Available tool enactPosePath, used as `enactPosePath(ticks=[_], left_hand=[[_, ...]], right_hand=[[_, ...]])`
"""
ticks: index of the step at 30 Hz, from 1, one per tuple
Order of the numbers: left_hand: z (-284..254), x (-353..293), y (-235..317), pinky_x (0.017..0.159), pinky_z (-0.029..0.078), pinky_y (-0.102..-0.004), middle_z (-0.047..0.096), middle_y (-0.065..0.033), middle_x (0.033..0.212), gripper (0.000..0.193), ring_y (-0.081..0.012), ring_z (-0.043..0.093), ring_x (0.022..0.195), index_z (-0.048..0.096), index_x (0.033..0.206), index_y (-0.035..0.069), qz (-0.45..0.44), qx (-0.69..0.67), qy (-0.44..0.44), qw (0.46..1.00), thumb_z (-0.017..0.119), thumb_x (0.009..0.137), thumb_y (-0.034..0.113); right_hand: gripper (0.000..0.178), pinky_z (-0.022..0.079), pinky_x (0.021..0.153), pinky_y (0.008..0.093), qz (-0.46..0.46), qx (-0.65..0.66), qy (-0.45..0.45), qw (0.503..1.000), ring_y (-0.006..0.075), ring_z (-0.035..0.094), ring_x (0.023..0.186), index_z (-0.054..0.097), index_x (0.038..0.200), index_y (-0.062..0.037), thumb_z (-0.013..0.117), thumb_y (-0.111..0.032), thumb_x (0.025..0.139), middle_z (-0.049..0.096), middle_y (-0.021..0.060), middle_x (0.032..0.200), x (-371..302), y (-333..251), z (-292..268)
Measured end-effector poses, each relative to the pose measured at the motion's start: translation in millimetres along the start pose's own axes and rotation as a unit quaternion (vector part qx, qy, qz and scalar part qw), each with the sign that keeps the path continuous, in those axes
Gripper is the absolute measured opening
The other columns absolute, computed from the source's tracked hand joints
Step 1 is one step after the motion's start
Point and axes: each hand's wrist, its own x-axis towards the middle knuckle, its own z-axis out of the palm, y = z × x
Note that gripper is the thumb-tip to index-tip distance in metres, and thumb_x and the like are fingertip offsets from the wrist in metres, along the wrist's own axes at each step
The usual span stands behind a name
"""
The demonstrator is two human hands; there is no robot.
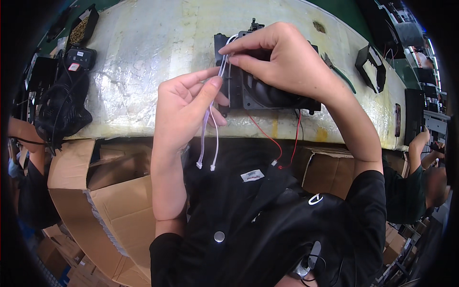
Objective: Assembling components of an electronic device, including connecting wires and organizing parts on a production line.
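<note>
White wires point(224, 67) run from a black fan-like unit point(236, 95) on the table down through both my hands. My left hand point(189, 103) pinches them between thumb and fingertips beside the unit's left edge. Higher up, over the unit, my right hand point(272, 57) has thumb and forefinger closed on the same wires. Below my left hand their free ends hang apart, each tipped with a small white connector point(213, 167). A red wire point(264, 132) leads from the unit's near side over the table edge to another small connector point(274, 163). My right hand hides much of the unit.
Green-handled pliers point(342, 76) lie right of the unit, near a black bin point(371, 69). At the left are a bin of small brass-coloured parts point(81, 29) and a black mesh bundle point(64, 105). Open cardboard boxes point(112, 201) stand below the table edge. Other people work at both sides.
</note>
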Motion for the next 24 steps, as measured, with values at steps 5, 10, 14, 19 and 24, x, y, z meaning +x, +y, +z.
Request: enactPosePath(ticks=[5,10,14,19,24], left_hand=[[1,-3,5,0.047,0.051,-0.0239,0.069,-0.0158,0.079,0.037,-0.0185,0.067,0.055,0.055,0.122,-0.01,-0.02,-0.005,-0.026,0.999,0.056,0.097,0.017],[6,-9,15,0.052,0.053,-0.024,0.069,-0.0183,0.082,0.034,-0.0191,0.068,0.059,0.054,0.124,-0.008,-0.086,-0.021,-0.033,0.996,0.048,0.1,0.015],[3,-10,10,0.049,0.05,-0.0243,0.07,-0.0151,0.082,0.033,-0.014,0.065,0.057,0.055,0.124,-0.006,-0.077,0.044,-0.054,0.995,0.051,0.097,0.012],[16,-21,4,0.06,0.046,-0.0409,0.068,-0.0174,0.081,0.038,-0.0269,0.066,0.065,0.055,0.123,0.0,0.106,0.45,0.063,0.885,0.06,0.087,0.007],[26,-23,7,0.067,0.044,-0.0512,0.064,-0.0257,0.083,0.037,-0.0451,0.06,0.077,0.049,0.123,0.001,0.108,0.434,0.061,0.893,0.055,0.087,0.004]], right_hand=[[0.016,0.052,0.071,0.0303,-0.063,-0.111,-0.022,0.992,0.023,0.068,0.079,0.072,0.097,-0.0011,0.068,-0.004,0.082,0.07,0.0111,0.091,-2,-4,-1],[0.015,0.052,0.074,0.0335,-0.1,-0.162,0.007,0.982,0.0288,0.067,0.084,0.073,0.094,-0.0026,0.067,-0.006,0.08,0.069,0.0126,0.102,-5,-5,2],[0.014,0.053,0.075,0.0346,-0.025,-0.166,-0.07,0.983,0.03,0.066,0.087,0.074,0.09,-0.002,0.067,-0.007,0.079,0.068,0.0128,0.104,1,-16,-1],[0.017,0.053,0.077,0.0375,-0.016,-0.236,-0.073,0.969,0.0322,0.066,0.087,0.074,0.085,-0.0017,0.065,-0.01,0.074,0.069,0.0125,0.103,6,-16,1],[0.017,0.053,0.077,0.0373,-0.005,-0.237,-0.066,0.969,0.0314,0.066,0.087,0.074,0.085,-0.0031,0.064,-0.011,0.074,0.069,0.0116,0.102,2,-18,3]])
